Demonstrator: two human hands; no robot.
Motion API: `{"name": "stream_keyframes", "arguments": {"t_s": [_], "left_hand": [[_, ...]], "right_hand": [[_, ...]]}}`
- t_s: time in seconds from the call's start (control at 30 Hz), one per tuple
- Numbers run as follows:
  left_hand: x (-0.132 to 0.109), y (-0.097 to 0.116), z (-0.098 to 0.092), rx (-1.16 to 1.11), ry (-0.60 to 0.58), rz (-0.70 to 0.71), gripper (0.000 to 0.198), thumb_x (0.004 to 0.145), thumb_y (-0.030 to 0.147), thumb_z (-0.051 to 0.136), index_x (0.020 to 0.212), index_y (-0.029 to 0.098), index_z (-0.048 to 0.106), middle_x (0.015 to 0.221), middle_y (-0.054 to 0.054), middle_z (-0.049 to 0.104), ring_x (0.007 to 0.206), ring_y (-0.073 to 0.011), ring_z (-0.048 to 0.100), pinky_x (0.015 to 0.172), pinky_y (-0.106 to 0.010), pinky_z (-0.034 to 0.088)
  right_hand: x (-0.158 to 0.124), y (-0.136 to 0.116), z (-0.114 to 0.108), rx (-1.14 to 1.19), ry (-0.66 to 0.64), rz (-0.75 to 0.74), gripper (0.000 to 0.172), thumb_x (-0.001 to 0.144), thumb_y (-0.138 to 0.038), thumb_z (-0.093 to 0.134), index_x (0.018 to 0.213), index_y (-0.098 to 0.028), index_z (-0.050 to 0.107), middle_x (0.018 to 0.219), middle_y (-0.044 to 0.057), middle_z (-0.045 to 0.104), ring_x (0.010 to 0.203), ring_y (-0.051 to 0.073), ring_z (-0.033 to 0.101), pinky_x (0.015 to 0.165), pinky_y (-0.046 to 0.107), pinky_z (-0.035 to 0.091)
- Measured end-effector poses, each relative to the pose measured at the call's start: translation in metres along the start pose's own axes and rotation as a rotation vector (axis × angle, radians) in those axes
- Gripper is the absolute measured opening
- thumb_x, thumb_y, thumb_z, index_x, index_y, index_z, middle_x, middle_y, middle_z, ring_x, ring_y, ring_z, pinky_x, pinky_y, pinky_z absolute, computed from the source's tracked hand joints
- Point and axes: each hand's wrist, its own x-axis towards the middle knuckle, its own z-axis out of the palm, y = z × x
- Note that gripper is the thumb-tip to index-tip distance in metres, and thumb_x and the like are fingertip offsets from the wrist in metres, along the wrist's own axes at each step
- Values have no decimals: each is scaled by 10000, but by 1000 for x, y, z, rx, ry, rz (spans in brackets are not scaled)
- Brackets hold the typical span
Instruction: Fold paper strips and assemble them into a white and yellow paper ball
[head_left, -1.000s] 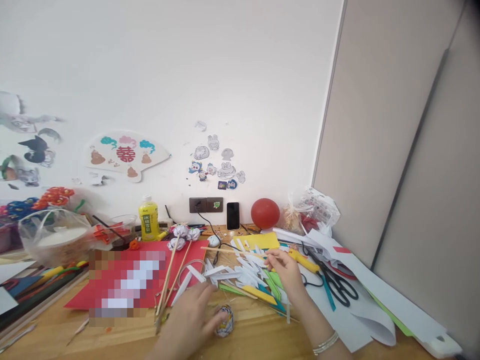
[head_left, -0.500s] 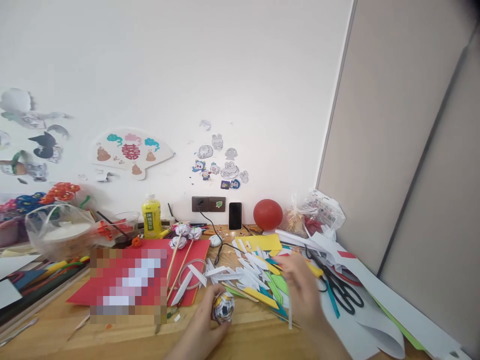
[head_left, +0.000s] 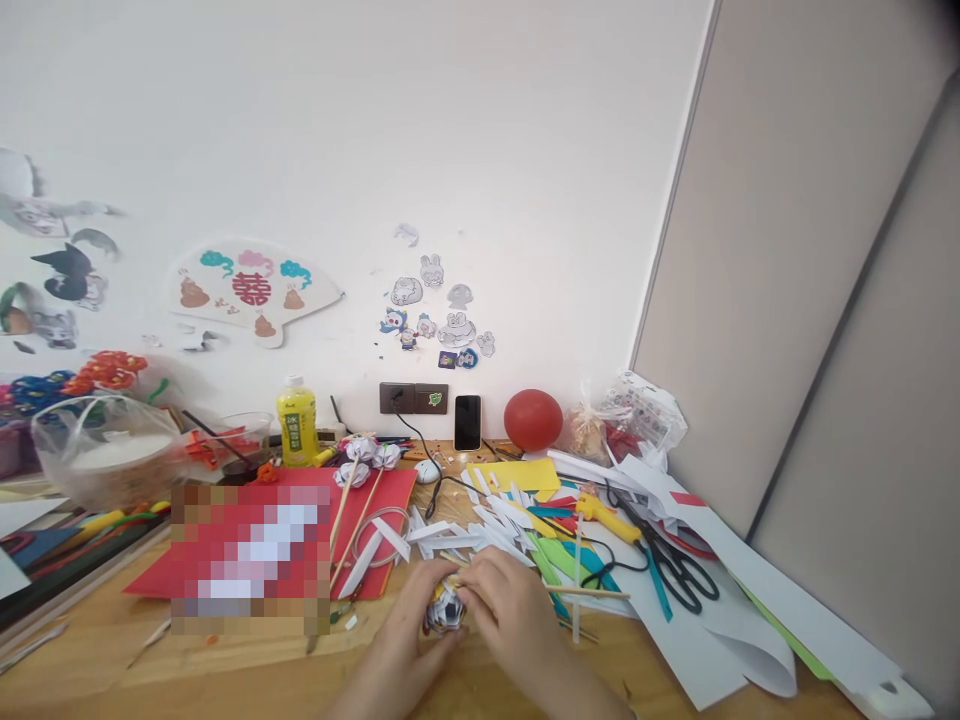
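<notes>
A rolled paper flower (head_left: 445,612) of white and yellow strips with a dark centre is held low over the wooden table. My left hand (head_left: 409,625) curls round its left side, thumb below and fingers above. My right hand (head_left: 510,615) is closed, its fingertips pinching the flower's upper right edge. A thin wooden stick (head_left: 589,592) sticks out to the right from behind my right hand; whether it joins the flower is hidden. To the right lies a yellow glue gun (head_left: 611,520) with a cable, a translucent glue stick (head_left: 577,580) hanging near its tip.
Cut paper strips (head_left: 487,530) are scattered beyond my hands. Black scissors (head_left: 686,580) lie on white paper at right. Paper flowers on sticks (head_left: 360,460) rest on a red folder (head_left: 255,500). A yellow bottle (head_left: 298,425), phone (head_left: 468,423) and red balloon (head_left: 533,420) stand by the wall.
My right hand has moved left from beside the glue gun to the paper flower and now pinches its edge. The wooden stick has swung nearer to level. The view has shifted slightly.
</notes>
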Motion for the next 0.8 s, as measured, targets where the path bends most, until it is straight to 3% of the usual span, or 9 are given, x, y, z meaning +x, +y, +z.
{"name": "stream_keyframes", "arguments": {"t_s": [0.17, 0.27, 0.4, 0.6, 0.8], "left_hand": [[0, 6, -2, -29, -5, -63, 439, 667, 92, 498, 1083, 225, 454, 1107, -71, 573, 1045, -218, 522, 895, -340, 422], [0, 6, -3, -35, 18, -100, 405, 655, 116, 526, 1042, 218, 466, 1029, -61, 597, 938, -213, 567, 829, -326, 455], [1, 2, -3, -36, 46, -127, 419, 621, 128, 557, 1023, 213, 471, 980, -49, 602, 880, -213, 575, 784, -313, 466], [2, 5, -2, -72, -41, -91, 430, 614, 72, 494, 1021, 210, 475, 969, -39, 608, 881, -201, 575, 772, -292, 462], [0, 6, 0, -89, -100, -97, 505, 576, 62, 520, 1048, 225, 449, 1041, -32, 591, 974, -211, 543, 808, -277, 445]], "right_hand": [[2, 4, -1, 100, 51, 102, 100, 825, -166, 475, 797, -203, 563, 755, 5, 570, 709, 142, 529, 623, 232, 401], [3, 21, 2, 29, 93, 192, 119, 822, -133, 471, 785, -192, 567, 753, 15, 577, 705, 151, 527, 625, 249, 396], [2, 40, 7, -79, 41, 203, 146, 789, -94, 499, 766, -196, 601, 775, 31, 588, 755, 182, 517, 655, 282, 400], [4, 16, 2, 352, 18, 167, 34, 759, -210, 601, 782, -212, 626, 791, 10, 584, 785, 154, 546, 702, 255, 431], [4, 8, 5, 588, 36, 250, 103, 731, -296, 630, 707, -198, 649, 753, 16, 597, 743, 154, 570, 701, 269, 447]]}}
